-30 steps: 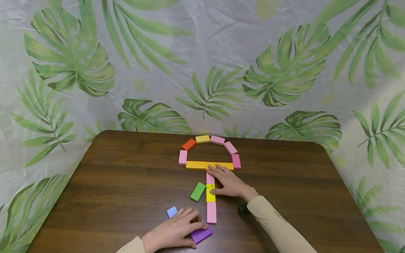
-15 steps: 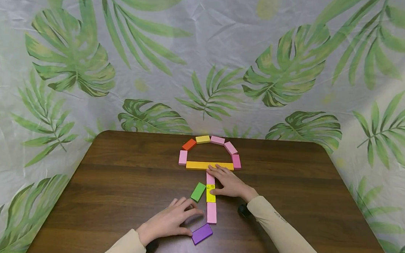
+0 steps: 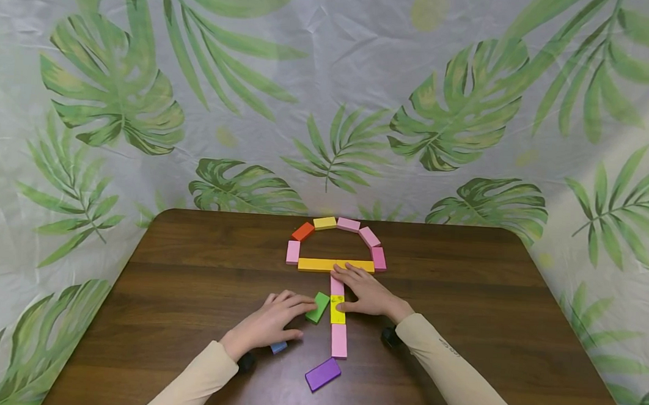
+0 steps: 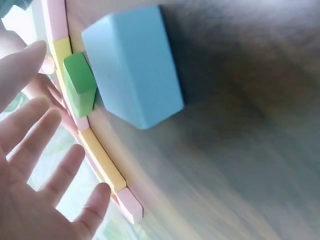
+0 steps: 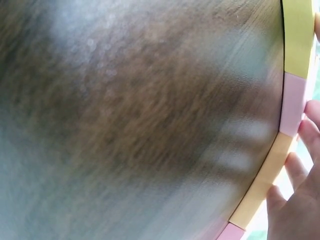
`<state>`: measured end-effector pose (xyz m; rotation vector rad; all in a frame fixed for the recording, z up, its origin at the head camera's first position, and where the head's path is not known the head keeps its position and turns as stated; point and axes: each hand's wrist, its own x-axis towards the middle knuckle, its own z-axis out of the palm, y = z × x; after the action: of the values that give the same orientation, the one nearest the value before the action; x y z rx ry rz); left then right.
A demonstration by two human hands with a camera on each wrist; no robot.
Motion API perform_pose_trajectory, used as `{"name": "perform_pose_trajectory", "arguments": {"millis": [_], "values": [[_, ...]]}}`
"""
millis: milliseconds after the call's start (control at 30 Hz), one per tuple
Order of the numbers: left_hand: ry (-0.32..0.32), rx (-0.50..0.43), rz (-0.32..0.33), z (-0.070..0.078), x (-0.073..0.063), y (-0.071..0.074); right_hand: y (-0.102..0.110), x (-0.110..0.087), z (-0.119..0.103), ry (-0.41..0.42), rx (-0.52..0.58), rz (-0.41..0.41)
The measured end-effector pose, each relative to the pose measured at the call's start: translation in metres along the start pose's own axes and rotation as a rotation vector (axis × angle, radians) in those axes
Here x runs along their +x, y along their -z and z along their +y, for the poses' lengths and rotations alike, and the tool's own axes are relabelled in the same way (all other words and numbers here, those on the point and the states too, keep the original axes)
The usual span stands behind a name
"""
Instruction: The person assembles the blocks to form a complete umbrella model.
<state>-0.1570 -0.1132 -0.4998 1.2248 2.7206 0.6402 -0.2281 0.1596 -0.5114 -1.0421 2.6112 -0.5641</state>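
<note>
My left hand [image 3: 274,323] reaches over the table with its fingers stretched out, the fingertips right at a green block [image 3: 318,308]. Under its wrist side a blue block [image 3: 279,347] is partly hidden; in the left wrist view this blue block [image 4: 135,70] looms large and the fingers are spread. My right hand [image 3: 372,293] rests its extended fingers on a column made of a pink block [image 3: 337,284], a yellow block [image 3: 337,317] and another pink block [image 3: 339,341]. Its fingertips reach the orange bar [image 3: 316,264] above. A purple block [image 3: 323,375] lies slanted below the column.
Above the orange bar stands an arch of several blocks, including a red block [image 3: 303,231], a pale yellow block [image 3: 324,223] and a magenta block [image 3: 378,258]. The brown wooden table [image 3: 198,300] ends at a leaf-patterned cloth [image 3: 342,75] behind.
My left hand has let go of the purple block and moved up and left to the green block. The purple block stays slanted below the column. My right hand has not moved.
</note>
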Motion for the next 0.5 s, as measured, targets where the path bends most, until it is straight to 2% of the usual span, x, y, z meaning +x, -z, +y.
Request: {"name": "perform_pose_trajectory", "arguments": {"millis": [500], "values": [[0.029, 0.007, -0.063, -0.009, 0.021, -0.003, 0.001, 0.0, -0.001, -0.002, 0.015, 0.002]]}}
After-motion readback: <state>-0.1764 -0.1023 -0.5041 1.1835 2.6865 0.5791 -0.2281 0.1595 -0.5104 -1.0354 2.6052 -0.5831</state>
